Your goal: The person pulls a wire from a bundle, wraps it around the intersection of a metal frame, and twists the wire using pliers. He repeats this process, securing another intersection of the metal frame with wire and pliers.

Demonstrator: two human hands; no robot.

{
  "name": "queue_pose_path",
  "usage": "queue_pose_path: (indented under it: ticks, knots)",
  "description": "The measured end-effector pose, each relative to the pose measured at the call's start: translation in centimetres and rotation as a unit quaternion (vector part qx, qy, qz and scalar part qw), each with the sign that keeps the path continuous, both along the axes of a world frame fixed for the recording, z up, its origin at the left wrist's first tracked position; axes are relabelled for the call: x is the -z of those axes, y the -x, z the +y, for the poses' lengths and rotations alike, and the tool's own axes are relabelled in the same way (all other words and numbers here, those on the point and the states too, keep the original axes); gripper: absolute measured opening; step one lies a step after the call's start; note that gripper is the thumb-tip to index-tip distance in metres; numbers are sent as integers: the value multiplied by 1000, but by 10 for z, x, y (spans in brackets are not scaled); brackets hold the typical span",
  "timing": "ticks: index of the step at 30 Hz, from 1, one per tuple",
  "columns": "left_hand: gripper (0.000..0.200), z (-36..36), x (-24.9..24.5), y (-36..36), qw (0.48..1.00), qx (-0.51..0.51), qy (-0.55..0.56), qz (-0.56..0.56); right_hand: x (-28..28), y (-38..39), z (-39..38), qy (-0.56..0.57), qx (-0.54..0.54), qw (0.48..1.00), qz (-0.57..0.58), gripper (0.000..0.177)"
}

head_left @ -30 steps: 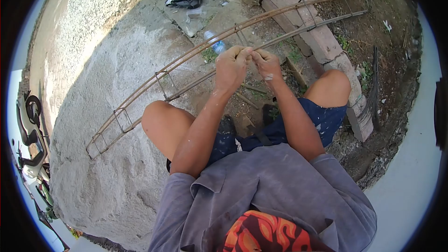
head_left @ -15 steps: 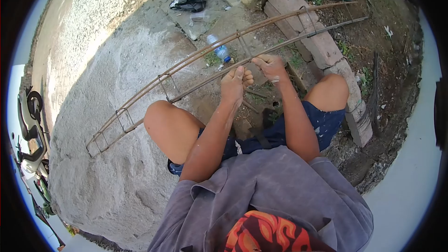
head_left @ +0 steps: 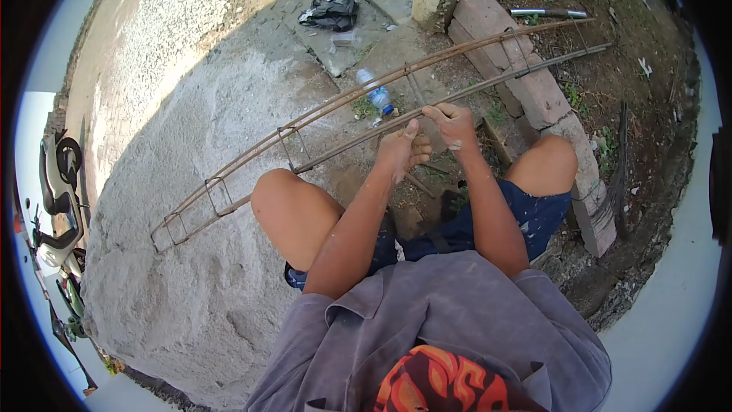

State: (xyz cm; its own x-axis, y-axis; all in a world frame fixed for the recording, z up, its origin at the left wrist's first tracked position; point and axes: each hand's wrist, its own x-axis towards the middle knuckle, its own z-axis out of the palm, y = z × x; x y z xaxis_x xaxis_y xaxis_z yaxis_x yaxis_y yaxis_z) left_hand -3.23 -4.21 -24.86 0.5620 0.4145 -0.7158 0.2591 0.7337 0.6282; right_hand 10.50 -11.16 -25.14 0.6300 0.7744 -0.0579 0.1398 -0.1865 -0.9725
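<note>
"Looking at the rebar frame (head_left: 345,98), where is it?"
"Over the grey sand (head_left: 191,282) and blocks (head_left: 534,99). Right hand (head_left: 454,126) has fingertips closed at near bar; left hand (head_left: 402,150) is half open. What they hold, I cannot tell."

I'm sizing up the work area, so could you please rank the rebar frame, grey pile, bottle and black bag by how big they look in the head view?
Grey pile
Rebar frame
Black bag
Bottle
</note>
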Motion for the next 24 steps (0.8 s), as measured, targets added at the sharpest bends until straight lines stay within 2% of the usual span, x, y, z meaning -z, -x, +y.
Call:
queue_pose_path:
  ticks: [1, 4, 7, 10, 13, 14, 17, 20, 24]
  knots:
    - [34, 2, -23, 6, 994, 65, -35, 85, -1, 0, 0, 7, -2, 1000, -16, 25]
    - [37, 12, -58, 18, 945, 155, -279, 71, -8, 1, 0, -3, -4, 1000, -11, 26]
    - [28, 49, -64, 6, 844, 115, -522, 48, 2, -4, 0, 6, -13, 1000, -24, 26]
    - [29, 99, -19, -13, 795, 356, -490, 15, -5, 2, 1, -10, 6, 1000, -9, 25]
    - [34, 115, -14, -34, 789, 483, -379, 0, -5, 1, 0, -12, 0, 999, -40, 24]
    - [37, 119, -19, -40, 767, 530, -360, 38, -5, 0, 0, -8, -1, 999, -34, 22]
    - [40, 125, -5, -53, 735, 576, -356, 24, -2, -1, 1, -2, 2, 1000, -16, 19]
    - [32, 129, 2, -46, 774, 514, -370, -11, -1, 0, 2, -5, 15, 1000, -13, 21]
    - [26, 127, -4, -42, 775, 461, -433, -14, 3, 1, 2, 8, 12, 999, -43, 25]
